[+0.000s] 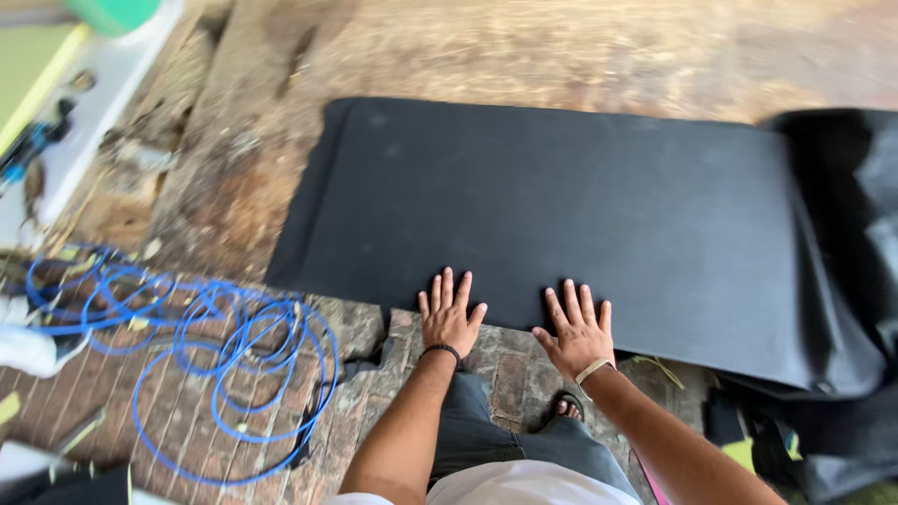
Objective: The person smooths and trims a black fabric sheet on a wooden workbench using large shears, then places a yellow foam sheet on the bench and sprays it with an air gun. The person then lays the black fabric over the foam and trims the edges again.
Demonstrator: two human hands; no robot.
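A large black mat point(561, 206) lies flat on the ground ahead of me. My left hand point(447, 316) rests palm down on the mat's near edge with fingers spread, a dark band on the wrist. Just to its right, my right hand point(575, 329) presses flat on the same edge, fingers apart, a pale band on the wrist. Neither hand holds anything. My knees and a sandalled foot point(566, 407) show below the hands.
Coils of blue cable point(234, 365) lie on the brick floor point(178, 421) at left. A crumpled black sheet point(851, 281) piles up at the mat's right end. A white board point(103, 103) with clutter stands at the upper left.
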